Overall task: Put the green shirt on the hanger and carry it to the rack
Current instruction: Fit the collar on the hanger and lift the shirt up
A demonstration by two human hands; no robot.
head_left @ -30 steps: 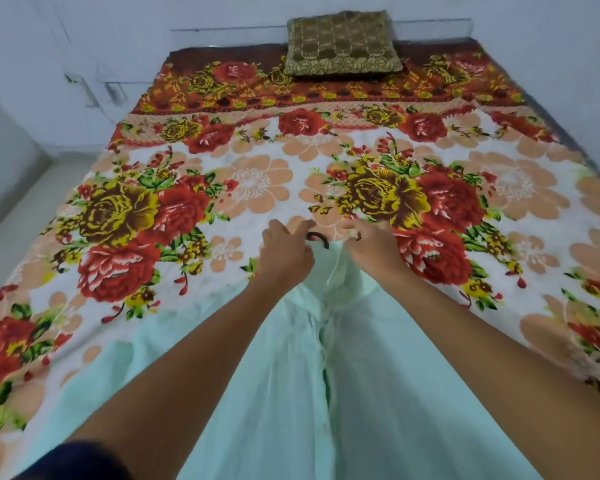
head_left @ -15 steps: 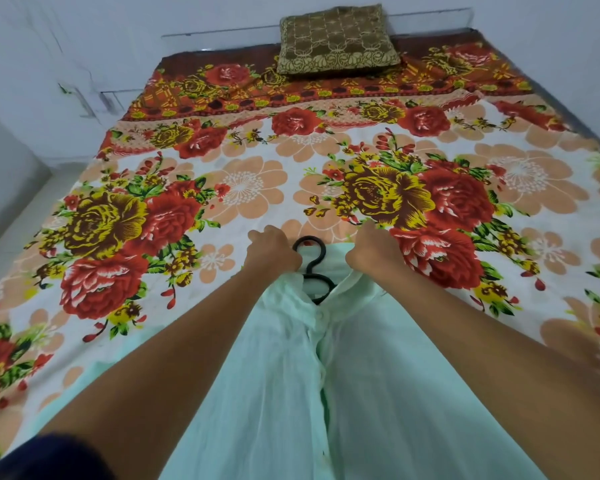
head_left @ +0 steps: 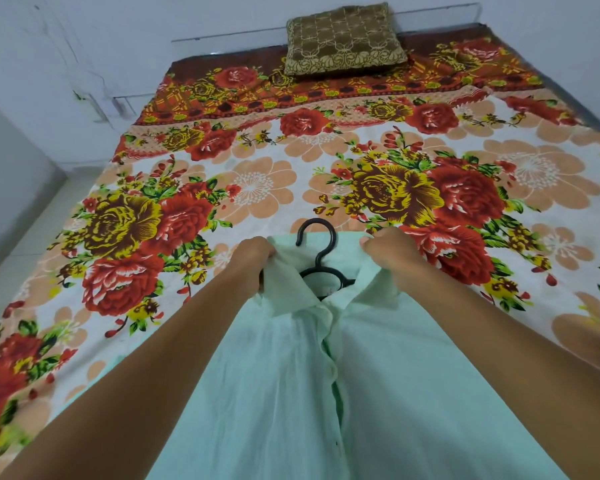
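Observation:
A pale green shirt [head_left: 291, 393] lies front up on the bed, buttoned down the middle, collar pointing away from me. A black plastic hanger [head_left: 321, 252] sits inside its neck; the hook and the top of the shoulders stick out past the collar, the rest is hidden under the cloth. My left hand [head_left: 252, 263] grips the left side of the collar and shoulder. My right hand [head_left: 390, 256] grips the right side of the collar. Both forearms reach over the shirt.
The bed is covered by a flowered sheet [head_left: 257, 188] in red, yellow and peach. A brown patterned pillow [head_left: 342, 38] lies at the far end against the white wall. Pale floor [head_left: 18, 237] runs along the bed's left side. No rack is in view.
The hanger's hook has come further out past the collar, and its shoulders now show in the neck opening. Both hands have spread apart, pulling the collar sides outward.

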